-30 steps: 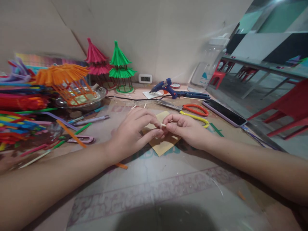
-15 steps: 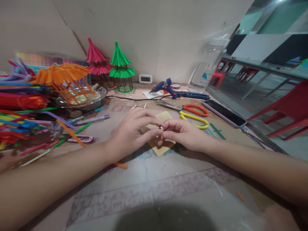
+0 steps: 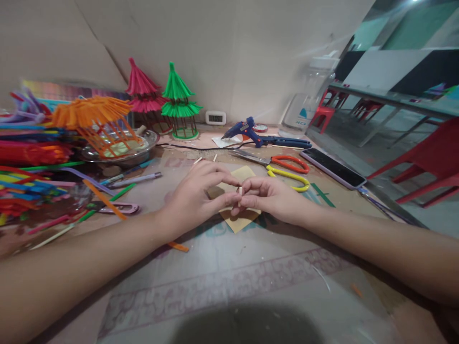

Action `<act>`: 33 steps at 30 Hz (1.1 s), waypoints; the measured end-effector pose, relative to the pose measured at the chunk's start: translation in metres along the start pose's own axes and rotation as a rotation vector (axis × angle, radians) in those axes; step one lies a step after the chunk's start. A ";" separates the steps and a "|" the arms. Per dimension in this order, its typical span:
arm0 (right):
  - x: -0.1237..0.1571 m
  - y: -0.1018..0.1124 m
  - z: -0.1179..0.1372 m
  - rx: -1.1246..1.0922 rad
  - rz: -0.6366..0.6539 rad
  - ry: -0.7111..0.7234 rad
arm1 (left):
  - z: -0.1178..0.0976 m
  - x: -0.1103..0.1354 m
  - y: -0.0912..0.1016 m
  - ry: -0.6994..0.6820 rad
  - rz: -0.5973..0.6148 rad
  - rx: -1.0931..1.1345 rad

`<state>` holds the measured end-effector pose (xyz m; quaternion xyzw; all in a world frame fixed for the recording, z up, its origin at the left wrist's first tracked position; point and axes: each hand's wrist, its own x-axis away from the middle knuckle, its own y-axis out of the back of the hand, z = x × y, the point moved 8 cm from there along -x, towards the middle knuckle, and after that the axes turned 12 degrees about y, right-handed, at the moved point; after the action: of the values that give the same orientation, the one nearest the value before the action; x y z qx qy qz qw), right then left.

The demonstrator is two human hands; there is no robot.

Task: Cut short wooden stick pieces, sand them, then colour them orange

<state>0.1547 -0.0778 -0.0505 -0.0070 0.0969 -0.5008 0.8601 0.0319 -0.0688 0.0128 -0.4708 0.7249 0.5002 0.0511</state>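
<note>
My left hand (image 3: 202,193) and my right hand (image 3: 274,198) meet over a yellow paper square (image 3: 236,224) lying on the table. Between their fingertips is a short, pale piece of wooden stick (image 3: 240,190), held nearly upright. Both hands pinch it with thumb and fingers, so parts of it are hidden. Two pale stick ends (image 3: 215,157) show just beyond my left hand. Behind my right hand lie scissors (image 3: 290,179) with one red and one yellow handle.
At the back stand a green pipe-cleaner pagoda (image 3: 181,110), a pink one (image 3: 143,91) and an orange hut (image 3: 93,114) on a metal dish. A blue glue gun (image 3: 247,130), pliers (image 3: 287,142), a phone (image 3: 333,168) and a bottle (image 3: 304,100) sit to the right. Pipe cleaners (image 3: 32,186) crowd the left.
The fingers of my right hand have shifted slightly around the stick piece, and it is turned a little. The whole view has moved slightly; other things stay in place.
</note>
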 end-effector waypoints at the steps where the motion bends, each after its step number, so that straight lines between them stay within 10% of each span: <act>1: 0.000 0.001 0.000 0.012 -0.001 0.003 | -0.001 0.000 0.000 -0.003 0.000 0.007; 22: 0.000 0.000 0.012 0.074 -0.059 0.089 | 0.012 -0.003 -0.008 0.354 0.120 0.219; 33: 0.003 0.016 0.049 0.526 -0.121 0.306 | 0.016 -0.003 -0.009 0.255 0.109 0.050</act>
<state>0.1785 -0.0772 -0.0042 0.2857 0.0915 -0.5541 0.7765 0.0337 -0.0556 0.0003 -0.4892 0.7622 0.4201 -0.0572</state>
